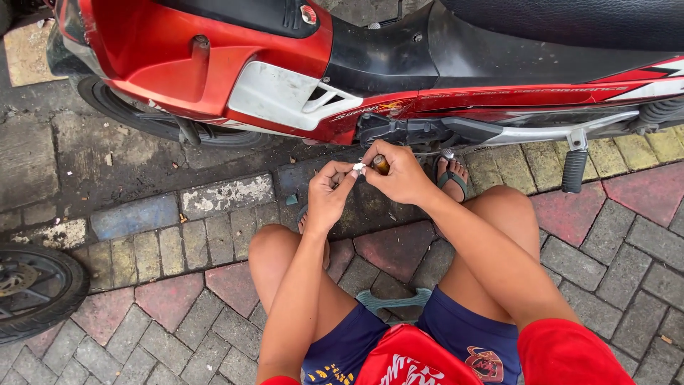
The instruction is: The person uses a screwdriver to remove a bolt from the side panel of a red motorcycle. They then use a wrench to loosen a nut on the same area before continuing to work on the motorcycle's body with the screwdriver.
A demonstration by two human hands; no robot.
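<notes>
White bit (358,168) pinched between both hands' grips.

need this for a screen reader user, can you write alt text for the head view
Seen from above, a squatting person's left hand and right hand pinch a small white part together in front of a red and black motorcycle. The person wears sandals and blue shorts on a brick pavement.

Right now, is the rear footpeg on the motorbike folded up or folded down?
Folded down. The black rubber footpeg hangs vertically from its silver bracket, pointing at the paving rather than tucked against the red motorbike.
</notes>
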